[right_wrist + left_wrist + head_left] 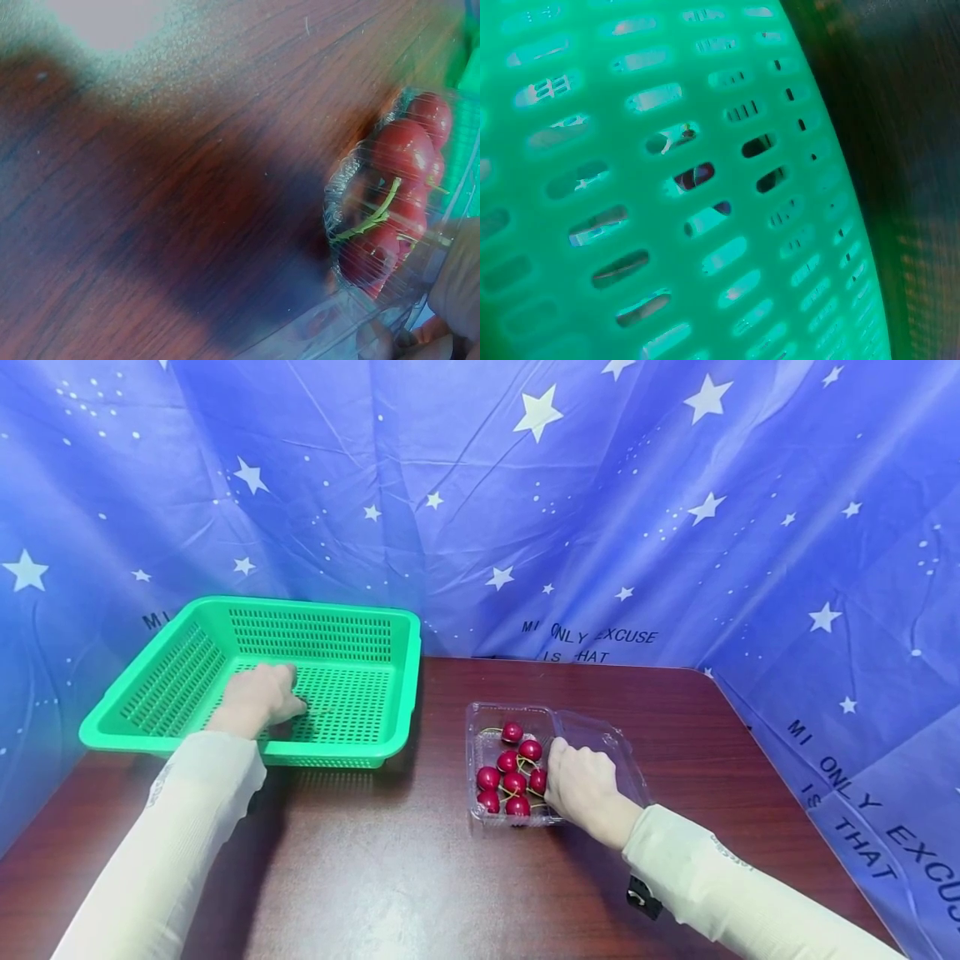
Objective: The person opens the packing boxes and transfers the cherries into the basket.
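My left hand point(260, 695) reaches down inside the green plastic basket point(411, 681), fingers bent toward its floor. Its fingertips are hidden in the head view. Through the slots of the basket wall point(727, 161), the left wrist view shows a dark red patch point(696, 176); whether the hand holds it I cannot tell. My right hand point(585, 781) grips the side of a clear plastic box point(474, 735), where its lid point(607, 735) folds out. Several red cherries point(514, 783) with green stems lie in the box, also seen as cherries point(401, 154) through its wall.
Both containers stand on a dark red-brown wooden table point(390, 860), basket on the left, box right of centre. Behind and beside the table hangs a blue curtain point(465, 460) with white stars. Table edges run along the back and right.
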Available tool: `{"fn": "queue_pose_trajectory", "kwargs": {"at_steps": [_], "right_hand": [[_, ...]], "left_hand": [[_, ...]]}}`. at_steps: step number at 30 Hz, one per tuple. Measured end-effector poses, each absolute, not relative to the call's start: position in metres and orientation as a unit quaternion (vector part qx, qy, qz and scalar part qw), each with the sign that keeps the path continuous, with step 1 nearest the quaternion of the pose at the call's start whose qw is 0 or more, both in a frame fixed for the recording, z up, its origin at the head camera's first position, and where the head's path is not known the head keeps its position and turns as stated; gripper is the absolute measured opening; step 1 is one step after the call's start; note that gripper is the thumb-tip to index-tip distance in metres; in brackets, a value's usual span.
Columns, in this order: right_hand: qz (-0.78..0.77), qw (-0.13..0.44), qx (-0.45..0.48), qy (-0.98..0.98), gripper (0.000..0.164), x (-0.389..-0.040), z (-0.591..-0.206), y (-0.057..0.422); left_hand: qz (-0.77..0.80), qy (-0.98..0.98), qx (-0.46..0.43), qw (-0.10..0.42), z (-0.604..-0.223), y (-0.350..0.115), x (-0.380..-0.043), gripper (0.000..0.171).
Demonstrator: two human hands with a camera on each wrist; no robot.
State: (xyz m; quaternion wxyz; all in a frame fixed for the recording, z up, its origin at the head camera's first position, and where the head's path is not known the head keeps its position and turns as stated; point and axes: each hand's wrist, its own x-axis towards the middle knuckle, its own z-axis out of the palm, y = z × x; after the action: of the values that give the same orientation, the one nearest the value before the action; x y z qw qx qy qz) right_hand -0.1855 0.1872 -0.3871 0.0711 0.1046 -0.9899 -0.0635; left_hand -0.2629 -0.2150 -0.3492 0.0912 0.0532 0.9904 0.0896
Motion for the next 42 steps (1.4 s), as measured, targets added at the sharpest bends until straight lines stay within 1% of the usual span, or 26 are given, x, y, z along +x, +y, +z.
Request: {"fn": "queue_pose_trajectory", "kwargs": {"at_steps": [6,11,15,21,26,31,37,42], "right_hand": [[-0.063,0.070,0.105,-0.990,0.024,-0.185,-0.387,0.188],[-0.061,0.070,0.103,-0.990,0.023,-0.185,-0.386,0.188],[-0.058,0.069,0.101,-0.991,0.022,-0.186,-0.387,0.188],[-0.056,0.066,0.099,-0.991,0.021,-0.187,-0.388,0.188],[-0.058,0.071,0.101,-0.991,0.023,-0.187,-0.388,0.188],[-0.057,0.076,0.106,-0.990,0.025,-0.187,-0.388,0.188],[-0.058,0.076,0.107,-0.990,0.026,-0.188,-0.389,0.189],[-0.054,0.079,0.106,-0.990,0.025,-0.187,-0.390,0.189]], "left_hand": [[0.105,0.989,0.050,0.087,-0.346,-0.214,-0.263,0.036],[0.109,0.989,0.043,0.086,-0.344,-0.213,-0.263,0.049],[0.118,0.989,0.040,0.084,-0.341,-0.211,-0.263,0.053],[0.143,0.986,0.039,0.081,-0.339,-0.210,-0.264,0.057],[0.205,0.975,0.035,0.072,-0.340,-0.214,-0.265,0.057],[0.242,0.968,0.027,0.064,-0.337,-0.215,-0.264,0.062],[0.256,0.965,0.031,0.048,-0.331,-0.204,-0.262,0.065],[0.265,0.963,0.047,0.031,-0.330,-0.186,-0.261,0.059]]}}
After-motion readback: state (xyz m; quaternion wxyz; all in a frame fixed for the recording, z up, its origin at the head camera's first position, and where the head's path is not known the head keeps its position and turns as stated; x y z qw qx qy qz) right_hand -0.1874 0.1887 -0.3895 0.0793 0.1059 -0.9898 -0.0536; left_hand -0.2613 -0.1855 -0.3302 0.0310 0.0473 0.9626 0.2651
